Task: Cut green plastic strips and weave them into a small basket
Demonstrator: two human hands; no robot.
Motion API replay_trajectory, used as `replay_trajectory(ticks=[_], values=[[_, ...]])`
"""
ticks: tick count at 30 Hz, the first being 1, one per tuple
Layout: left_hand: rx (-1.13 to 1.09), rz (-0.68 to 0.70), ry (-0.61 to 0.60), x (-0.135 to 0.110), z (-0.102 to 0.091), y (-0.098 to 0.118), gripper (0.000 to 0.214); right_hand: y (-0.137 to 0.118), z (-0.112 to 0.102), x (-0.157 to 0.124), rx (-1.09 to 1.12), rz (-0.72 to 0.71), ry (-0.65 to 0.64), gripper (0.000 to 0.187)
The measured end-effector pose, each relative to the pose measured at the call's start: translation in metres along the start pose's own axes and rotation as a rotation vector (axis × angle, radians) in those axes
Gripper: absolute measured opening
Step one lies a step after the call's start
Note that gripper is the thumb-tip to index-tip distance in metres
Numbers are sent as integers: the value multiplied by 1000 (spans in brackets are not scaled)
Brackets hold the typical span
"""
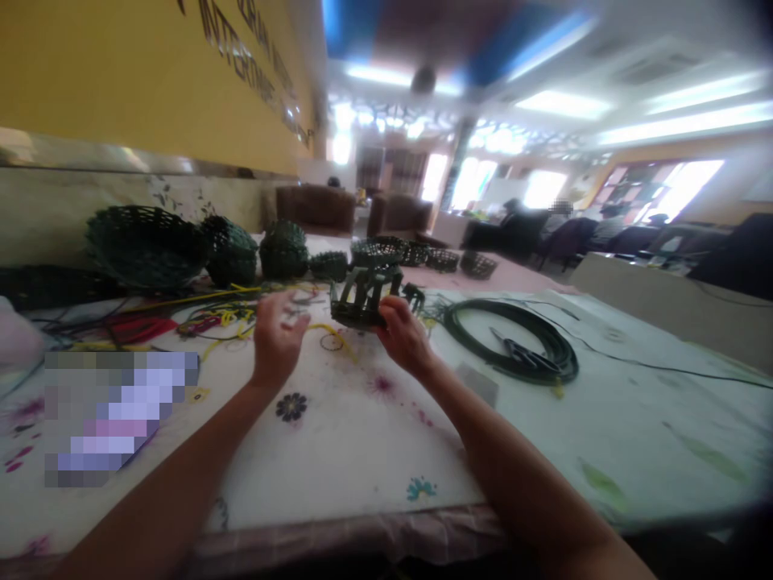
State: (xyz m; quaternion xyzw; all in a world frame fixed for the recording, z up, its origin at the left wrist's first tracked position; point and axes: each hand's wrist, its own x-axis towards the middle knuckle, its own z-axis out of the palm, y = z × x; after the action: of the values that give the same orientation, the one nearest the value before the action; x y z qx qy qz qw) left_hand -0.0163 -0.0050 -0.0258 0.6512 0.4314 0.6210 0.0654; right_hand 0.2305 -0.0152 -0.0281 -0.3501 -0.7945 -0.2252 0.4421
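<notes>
My right hand [403, 334] grips a small, partly woven dark green basket [365, 296] by its near side and holds it just above the table. Its upright strips stick up loose at the top. My left hand [276, 337] hovers a little to the left of the basket, palm up, fingers spread and holding nothing. Under both hands lies a white flowered tablecloth [338, 435].
Several finished dark green baskets [148, 246] line the back of the table by the wall. Yellow and red strips [181, 318] lie tangled at the left. A coil of green strip [513, 342] with scissors [524, 352] on it lies to the right. People sit far back.
</notes>
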Motion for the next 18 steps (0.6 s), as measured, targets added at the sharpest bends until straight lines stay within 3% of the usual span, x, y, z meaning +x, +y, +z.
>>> replay_trajectory(ticks=[3, 5, 9, 15, 18], values=[[22, 165, -104, -5, 0, 14, 32, 1, 7, -2, 29, -4, -14, 19], [-24, 195, -205, -9, 2, 19, 33, -4, 8, -1, 50, -34, -36, 17], [-75, 142, -332, -17, 6, 21, 40, -21, 7, 0, 76, -137, -99, 12], [8, 177, -248, -20, 6, 24, 26, -35, 9, -1, 66, -212, -121, 13], [-56, 59, -386, -20, 6, 27, 18, -36, 10, -1, 56, -232, -134, 11]])
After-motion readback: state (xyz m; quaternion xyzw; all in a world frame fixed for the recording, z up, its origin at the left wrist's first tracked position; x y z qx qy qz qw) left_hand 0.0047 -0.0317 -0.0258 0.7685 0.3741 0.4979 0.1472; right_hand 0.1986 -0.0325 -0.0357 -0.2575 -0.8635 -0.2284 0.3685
